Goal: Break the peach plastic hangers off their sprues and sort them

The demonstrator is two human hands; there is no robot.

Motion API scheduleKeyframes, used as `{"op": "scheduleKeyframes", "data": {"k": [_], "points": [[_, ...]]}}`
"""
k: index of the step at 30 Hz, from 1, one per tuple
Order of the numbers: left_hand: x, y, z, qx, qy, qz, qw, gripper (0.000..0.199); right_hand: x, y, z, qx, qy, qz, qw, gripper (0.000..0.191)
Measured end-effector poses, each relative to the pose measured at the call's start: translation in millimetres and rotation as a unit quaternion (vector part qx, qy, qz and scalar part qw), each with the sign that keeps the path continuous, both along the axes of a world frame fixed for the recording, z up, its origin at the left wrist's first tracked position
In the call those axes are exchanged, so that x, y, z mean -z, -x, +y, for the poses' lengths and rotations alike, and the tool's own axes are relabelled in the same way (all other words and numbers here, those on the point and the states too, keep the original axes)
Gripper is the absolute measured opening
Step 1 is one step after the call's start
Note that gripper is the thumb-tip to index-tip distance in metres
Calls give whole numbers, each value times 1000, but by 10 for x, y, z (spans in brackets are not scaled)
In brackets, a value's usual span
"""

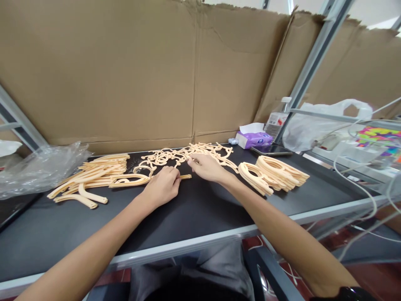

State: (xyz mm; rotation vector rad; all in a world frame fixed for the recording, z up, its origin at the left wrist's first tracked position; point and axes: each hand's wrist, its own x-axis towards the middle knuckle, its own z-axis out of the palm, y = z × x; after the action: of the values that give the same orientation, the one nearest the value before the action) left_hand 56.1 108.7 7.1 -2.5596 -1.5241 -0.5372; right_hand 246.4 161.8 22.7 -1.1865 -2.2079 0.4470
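Note:
My left hand [163, 184] is closed around a cream-coloured moulded piece with an oval loop [130, 180]. The loop sticks out to the left, and a narrow straight end [186, 177] shows past the fingers on the right. My right hand [206, 167] is just right of it, fingers curled together at the front edge of a heap of thin curved pieces [200, 148] of the same colour. Whatever its fingertips may hold is too small to make out. A stack of long curved strips [103, 167] lies left of my left hand, with forked pieces [89, 194] in front.
Right of my right hand lies a stack of ring-ended pieces [278, 171]. Behind are a purple tissue pack [255, 140], a phone [272, 149] and a bottle [278, 119]. Clear plastic wrap [44, 165] lies left. Cardboard [140, 75] walls the back; white cables [354, 184] hang right.

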Motion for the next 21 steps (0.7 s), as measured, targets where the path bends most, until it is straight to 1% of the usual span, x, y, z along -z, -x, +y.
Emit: {"op": "scheduleKeyframes", "data": {"k": [2,5,7,9,11,13,16,21], "points": [[-8,13,6,-6,5,-3,1000,16,-17,-9,3,-10,35,40,999,20],[-22,37,16,-21,8,4,1000,17,-22,-15,11,-50,70,81,993,19],[-31,46,20,-31,10,8,999,20,-11,-14,13,-80,65,75,992,22],[-43,47,17,-41,12,16,999,24,1,-12,8,-92,48,36,994,26],[-56,41,10,-50,13,29,998,26,5,-10,-2,-75,28,-15,997,28],[-68,35,2,-57,14,40,998,26,-4,-11,-15,-34,20,-50,998,27],[-79,35,-2,-57,14,44,997,24,-41,-22,-31,12,24,-60,998,22],[-75,50,9,-56,9,42,997,24,-104,-55,-42,-1,47,-74,996,21]]}}
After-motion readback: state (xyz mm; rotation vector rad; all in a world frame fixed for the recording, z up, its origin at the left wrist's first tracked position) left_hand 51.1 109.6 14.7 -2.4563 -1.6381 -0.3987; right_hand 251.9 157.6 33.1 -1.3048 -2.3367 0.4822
